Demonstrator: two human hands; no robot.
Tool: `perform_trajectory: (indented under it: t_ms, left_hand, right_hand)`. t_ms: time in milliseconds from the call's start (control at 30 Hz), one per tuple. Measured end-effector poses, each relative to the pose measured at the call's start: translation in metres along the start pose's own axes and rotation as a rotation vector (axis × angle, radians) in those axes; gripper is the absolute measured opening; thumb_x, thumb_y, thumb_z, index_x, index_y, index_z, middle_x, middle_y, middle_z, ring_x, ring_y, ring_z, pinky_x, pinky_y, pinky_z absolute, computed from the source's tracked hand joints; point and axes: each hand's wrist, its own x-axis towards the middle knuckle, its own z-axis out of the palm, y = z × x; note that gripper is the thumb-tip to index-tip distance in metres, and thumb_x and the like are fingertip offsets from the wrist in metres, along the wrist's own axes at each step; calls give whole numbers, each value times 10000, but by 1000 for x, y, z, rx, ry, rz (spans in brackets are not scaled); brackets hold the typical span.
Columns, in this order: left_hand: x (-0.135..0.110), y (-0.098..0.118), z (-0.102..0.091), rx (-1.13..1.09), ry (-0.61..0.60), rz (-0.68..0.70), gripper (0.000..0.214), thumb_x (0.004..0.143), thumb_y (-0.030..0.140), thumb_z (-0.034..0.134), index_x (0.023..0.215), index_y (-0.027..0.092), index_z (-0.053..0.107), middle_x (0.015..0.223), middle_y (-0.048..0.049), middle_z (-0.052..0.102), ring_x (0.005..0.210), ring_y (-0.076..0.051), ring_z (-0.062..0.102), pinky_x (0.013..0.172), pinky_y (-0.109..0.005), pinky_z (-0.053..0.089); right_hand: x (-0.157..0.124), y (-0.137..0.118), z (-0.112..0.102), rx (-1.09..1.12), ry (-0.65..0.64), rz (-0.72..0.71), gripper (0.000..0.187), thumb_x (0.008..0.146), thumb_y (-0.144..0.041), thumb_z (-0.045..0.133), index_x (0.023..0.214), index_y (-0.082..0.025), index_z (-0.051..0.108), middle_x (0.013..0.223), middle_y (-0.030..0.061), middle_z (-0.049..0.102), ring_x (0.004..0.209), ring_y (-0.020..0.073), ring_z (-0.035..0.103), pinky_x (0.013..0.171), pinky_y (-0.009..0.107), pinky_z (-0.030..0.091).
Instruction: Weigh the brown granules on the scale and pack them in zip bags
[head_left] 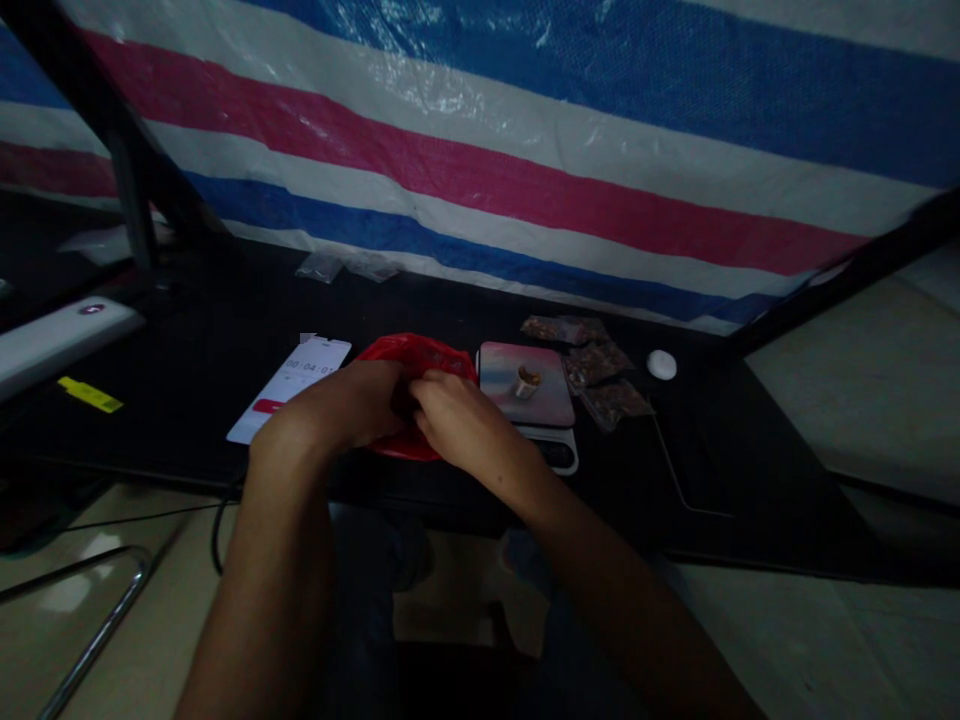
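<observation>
My left hand reaches down into a red plastic bag, its fingertips hidden in shadow inside. My right hand reaches in from the other side with its fingers curled and close to the left hand. What these fingers hold, if anything, is out of sight. Just right of the bag is a small digital scale with a shiny square plate. On that plate sits a small cup containing brownish pieces. Beside the scale lie several clear packets of brown bits.
A phone showing a running timer lies left of the bag. Farther left are a yellow strip and a long white device. Clear bags rest at the back. A white round object and a dark flat tablet-like item lie right.
</observation>
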Motion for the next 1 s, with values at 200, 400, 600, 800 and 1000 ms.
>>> perform_trajectory:
  t_ms: [200,400,600,800,1000]
  left_hand:
    - [1,1,-1,96,-45,5,260,797,277,643,1008,234,788,1007,-107,826,884,-278,762,734,-334,530]
    - [3,8,-2,142,-65,19,233,793,242,608,919,217,802,942,-129,823,838,-301,764,706,-345,516]
    - [-2,22,-11,121,-119,-35,210,793,234,604,848,234,807,824,-76,808,711,-248,730,637,-316,477]
    - [-5,15,-17,120,-56,-19,191,802,222,609,826,233,798,755,-54,780,634,-217,692,609,-303,459]
    - [-8,7,-23,65,3,33,264,826,273,595,976,247,812,838,-45,804,678,-217,714,625,-314,484]
  right_hand:
    - [1,-1,0,-11,-18,2,282,1031,-78,489,1115,-93,758,1184,169,765,1061,226,736,924,327,552]
    - [1,-1,3,7,10,4,329,1020,-41,448,1115,-79,761,1155,176,776,1022,240,750,856,330,552]
    - [1,1,3,28,13,62,264,991,-62,519,1020,-101,779,1047,162,809,958,233,759,812,319,527]
    - [2,9,-11,243,125,76,178,962,-94,640,930,-162,801,935,71,820,848,174,740,774,276,504]
    - [-5,21,-31,441,296,84,107,951,-136,701,904,-171,791,892,40,820,804,153,741,743,261,519]
